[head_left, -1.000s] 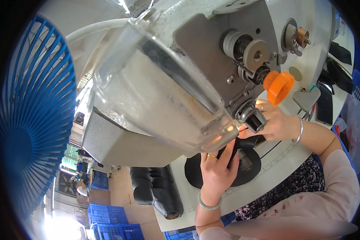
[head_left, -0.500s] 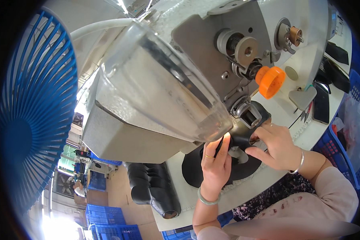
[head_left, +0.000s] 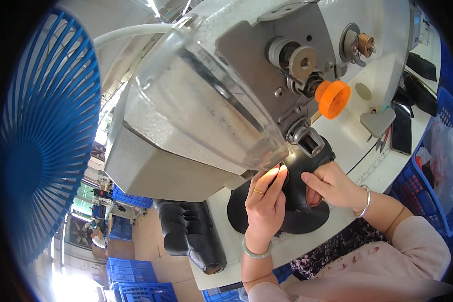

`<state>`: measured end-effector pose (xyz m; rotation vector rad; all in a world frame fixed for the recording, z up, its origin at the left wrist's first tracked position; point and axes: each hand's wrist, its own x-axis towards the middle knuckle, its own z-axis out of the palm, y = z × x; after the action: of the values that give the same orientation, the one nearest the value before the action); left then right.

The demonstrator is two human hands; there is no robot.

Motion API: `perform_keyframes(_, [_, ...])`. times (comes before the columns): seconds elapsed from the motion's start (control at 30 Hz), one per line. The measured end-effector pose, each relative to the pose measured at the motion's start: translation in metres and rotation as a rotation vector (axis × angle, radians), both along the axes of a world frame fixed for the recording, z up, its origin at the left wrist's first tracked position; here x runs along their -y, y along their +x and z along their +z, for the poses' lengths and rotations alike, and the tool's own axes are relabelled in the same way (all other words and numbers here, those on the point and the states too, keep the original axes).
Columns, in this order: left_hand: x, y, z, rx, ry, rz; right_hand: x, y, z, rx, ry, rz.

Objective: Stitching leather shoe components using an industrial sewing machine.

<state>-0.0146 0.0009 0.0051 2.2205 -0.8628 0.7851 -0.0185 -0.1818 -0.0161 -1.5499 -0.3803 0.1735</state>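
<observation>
Workshop with sewing machine (head_left: 249,60), crates (head_left: 131,271)

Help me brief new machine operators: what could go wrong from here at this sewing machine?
The fingers of the left hand are beside the clear guard and might be pinched or pricked; the needle itself is hidden. The black leather-like piece could pucker or shift if the right hand slackens its grip. The black smartphone lies near the table's edge and might get knocked into the blue crate.

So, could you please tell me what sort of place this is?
Probably a sewing workshop: a sewing machine has black material at its working end, nested black pieces lie nearby, and blue crates stand in the background.
</observation>
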Motion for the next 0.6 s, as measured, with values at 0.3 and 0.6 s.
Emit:
perform_keyframes(0.3, [-0.008, 0.008, 0.000, 0.040, 0.041, -0.028, -0.002, 0.001, 0.007, 0.010, -0.052, -0.005])
perform_keyframes(0.6, [-0.003, 0.010, 0.000, 0.051, 0.077, -0.003, 0.002, 0.016, 0.004, 0.033, -0.063, -0.037])
